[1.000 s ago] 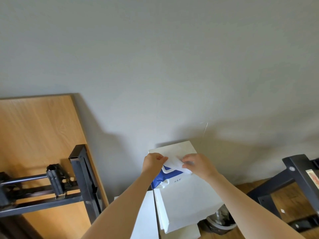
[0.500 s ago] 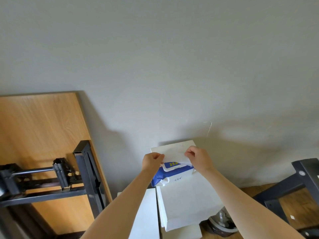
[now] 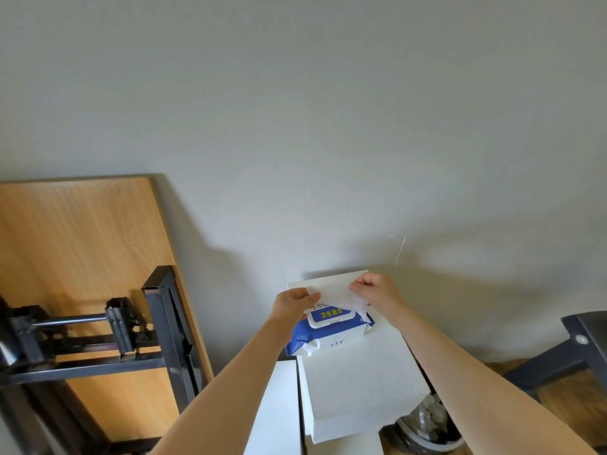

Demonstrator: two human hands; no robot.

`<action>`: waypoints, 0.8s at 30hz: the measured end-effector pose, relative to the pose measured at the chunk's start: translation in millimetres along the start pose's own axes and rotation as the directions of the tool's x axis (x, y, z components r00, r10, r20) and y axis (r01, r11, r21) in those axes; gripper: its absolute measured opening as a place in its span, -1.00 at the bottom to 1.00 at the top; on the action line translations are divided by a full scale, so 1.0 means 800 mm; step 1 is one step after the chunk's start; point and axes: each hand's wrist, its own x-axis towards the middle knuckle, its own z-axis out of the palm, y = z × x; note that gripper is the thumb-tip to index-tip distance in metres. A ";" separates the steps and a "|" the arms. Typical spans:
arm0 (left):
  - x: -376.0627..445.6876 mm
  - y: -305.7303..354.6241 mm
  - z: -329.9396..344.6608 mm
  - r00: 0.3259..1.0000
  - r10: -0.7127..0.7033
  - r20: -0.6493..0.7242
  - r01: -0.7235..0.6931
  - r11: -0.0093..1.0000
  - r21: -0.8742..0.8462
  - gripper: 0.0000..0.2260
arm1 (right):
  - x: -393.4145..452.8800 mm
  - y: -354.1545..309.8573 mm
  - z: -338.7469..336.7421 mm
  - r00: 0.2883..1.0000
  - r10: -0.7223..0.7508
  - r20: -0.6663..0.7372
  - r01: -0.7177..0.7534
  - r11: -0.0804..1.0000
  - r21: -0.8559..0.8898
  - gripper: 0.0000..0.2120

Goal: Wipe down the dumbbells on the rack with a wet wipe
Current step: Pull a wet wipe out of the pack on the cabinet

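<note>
We hold one wet wipe (image 3: 335, 294) w/ both hands: left hand (image 3: 293, 305) & right hand (image 3: 377, 292) pinch its ends, above the pack (image 3: 328, 333). Next: turn to the rack (image 3: 98, 339), rub the dumbbells.

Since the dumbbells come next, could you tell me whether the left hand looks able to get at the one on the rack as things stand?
Probably not yet: the left hand pinches the wet wipe with the right hand, well apart from the dumbbell. Nothing blocks the way.
</note>
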 end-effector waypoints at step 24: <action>0.008 0.003 0.006 0.977 0.164 -0.136 -0.141 0.977 0.161 -0.84 | 0.014 -0.006 -0.015 0.978 -0.076 -0.195 0.051 0.990 -0.132 -0.66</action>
